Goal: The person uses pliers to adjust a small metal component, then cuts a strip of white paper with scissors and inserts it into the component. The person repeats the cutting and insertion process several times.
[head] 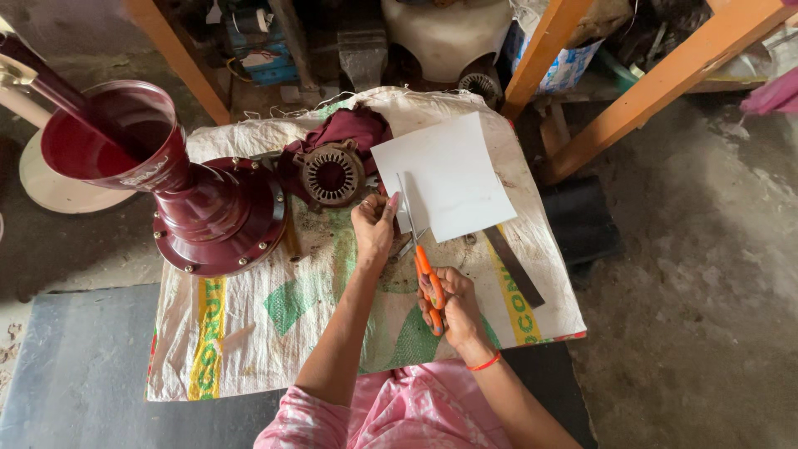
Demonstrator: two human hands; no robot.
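A worktop (249, 333) draped in a woven white sack with green and yellow print filled the middle of the view, and at its 9 to 10 o'clock edge stood a large maroon funnel-shaped housing (179, 179) on a bolted round flange. Toward 12 o'clock lay a round motor stator (331, 175) on a maroon cloth (353, 129). Just right of it, at about 1 o'clock, the white sheet (453, 179) lay partly lifted off the sack, with a dark flat strip (514, 266) below it at 3 o'clock. The left hand (374, 224) pinched the sheet's near-left edge, fingers closed on it. The right hand (453, 308), at 5 o'clock, gripped the orange handles of the scissors (420, 249), whose blades stood open over that same edge. By the look of it, a cut was just being started; the next stroke would need the sheet held taut and the blades kept straight.
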